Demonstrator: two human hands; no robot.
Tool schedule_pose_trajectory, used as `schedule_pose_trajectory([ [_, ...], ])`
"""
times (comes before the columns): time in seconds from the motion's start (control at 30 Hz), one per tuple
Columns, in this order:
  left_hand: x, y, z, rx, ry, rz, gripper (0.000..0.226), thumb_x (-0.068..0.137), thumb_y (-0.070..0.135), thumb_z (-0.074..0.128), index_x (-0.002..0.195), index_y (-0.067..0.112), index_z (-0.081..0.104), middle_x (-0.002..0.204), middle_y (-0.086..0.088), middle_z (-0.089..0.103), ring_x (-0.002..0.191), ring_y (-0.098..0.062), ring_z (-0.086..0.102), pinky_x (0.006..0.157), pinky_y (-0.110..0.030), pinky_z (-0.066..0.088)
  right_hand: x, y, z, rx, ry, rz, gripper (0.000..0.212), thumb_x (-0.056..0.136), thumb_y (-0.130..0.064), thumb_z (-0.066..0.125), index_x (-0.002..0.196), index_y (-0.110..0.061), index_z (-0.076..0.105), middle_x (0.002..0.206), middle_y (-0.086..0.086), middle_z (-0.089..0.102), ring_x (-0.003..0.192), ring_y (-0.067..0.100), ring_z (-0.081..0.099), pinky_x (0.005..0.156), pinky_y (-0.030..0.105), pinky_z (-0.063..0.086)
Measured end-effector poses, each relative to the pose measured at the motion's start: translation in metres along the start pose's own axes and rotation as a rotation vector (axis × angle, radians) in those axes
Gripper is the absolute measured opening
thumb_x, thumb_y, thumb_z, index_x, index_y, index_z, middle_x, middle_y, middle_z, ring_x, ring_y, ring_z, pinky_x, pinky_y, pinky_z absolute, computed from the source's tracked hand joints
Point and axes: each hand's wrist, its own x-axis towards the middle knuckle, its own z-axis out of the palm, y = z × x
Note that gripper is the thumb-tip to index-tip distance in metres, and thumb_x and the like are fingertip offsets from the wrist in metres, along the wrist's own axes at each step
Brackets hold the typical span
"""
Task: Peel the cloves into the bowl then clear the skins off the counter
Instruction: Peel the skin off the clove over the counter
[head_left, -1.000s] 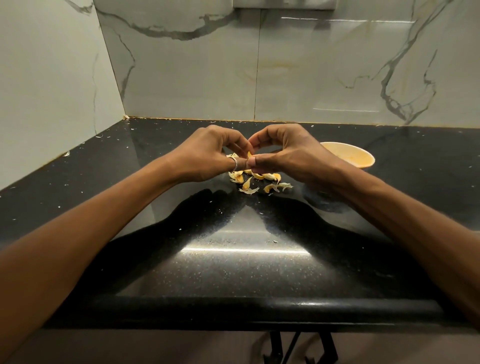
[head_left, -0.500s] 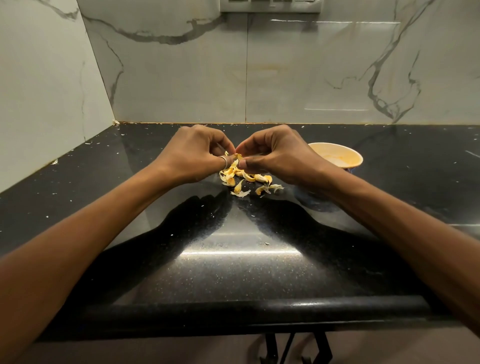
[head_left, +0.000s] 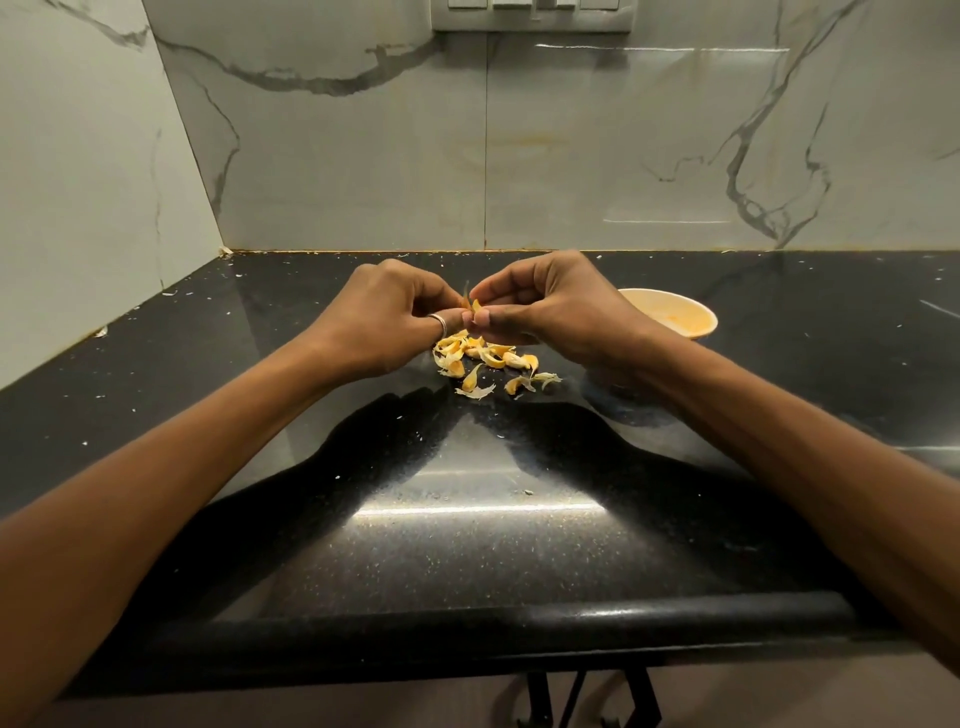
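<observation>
On the black counter (head_left: 467, 545), a pile (head_left: 488, 358) of yellow pieces and pale skins lies in the middle. Just above it, the left hand (head_left: 384, 317) and the right hand (head_left: 550, 306) both pinch one clove (head_left: 474, 306) with curled fingers. Behind the right hand stands the bowl (head_left: 675, 317).

dim warm light, glare streak on counter (head_left: 467, 512)

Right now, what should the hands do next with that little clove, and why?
Probably tug off the skin strip sticking up: left hand and right hand both pinch one clove above the pile of skins, and the bowl sits beside the right hand.
</observation>
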Motion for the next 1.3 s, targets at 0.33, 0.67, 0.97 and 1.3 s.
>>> schedule_pose_trajectory([
  [0.33, 0.0, 0.002, 0.004, -0.066, -0.005, -0.007, 0.018, 0.088, 0.038, 0.073, 0.097, 0.023, 0.075, 0.079, 0.011, 0.071, 0.071, -0.003, 0.066, 0.066, -0.02, 0.051, -0.003, -0.002, 0.004, -0.032, 0.001, -0.027, 0.025, 0.085, -0.001, 0.073, 0.11, 0.002, 0.068, 0.096, 0.017, 0.076, 0.088, 0.025, 0.076, 0.078, 0.034, 0.062],
  [0.67, -0.003, 0.0, 0.005, -0.057, 0.107, 0.034, 0.009, 0.088, 0.021, 0.073, 0.081, 0.017, 0.074, 0.066, 0.004, 0.066, 0.056, -0.005, 0.054, 0.054, -0.022, 0.044, -0.003, 0.0, 0.004, -0.15, 0.05, -0.073, 0.021, 0.091, -0.004, 0.071, 0.112, -0.004, 0.068, 0.092, 0.013, 0.076, 0.085, 0.024, 0.076, 0.082, 0.048, 0.062],
  [0.97, -0.004, -0.006, 0.003, 0.108, 0.026, -0.076, 0.018, 0.082, 0.047, 0.071, 0.08, 0.029, 0.073, 0.068, 0.01, 0.066, 0.064, -0.005, 0.059, 0.06, -0.027, 0.043, 0.002, 0.004, 0.0, -0.244, 0.181, -0.146, 0.018, 0.089, -0.014, 0.075, 0.107, -0.015, 0.075, 0.098, -0.003, 0.076, 0.094, 0.009, 0.071, 0.09, 0.029, 0.058],
  [1.3, -0.006, 0.016, 0.006, -0.408, -0.106, -0.172, 0.015, 0.087, 0.031, 0.076, 0.095, 0.018, 0.078, 0.069, 0.01, 0.072, 0.061, 0.003, 0.06, 0.063, -0.017, 0.046, 0.002, 0.006, -0.001, -0.152, 0.212, -0.14, 0.012, 0.084, -0.017, 0.08, 0.093, -0.01, 0.078, 0.087, 0.005, 0.077, 0.087, 0.022, 0.074, 0.085, 0.043, 0.061],
])
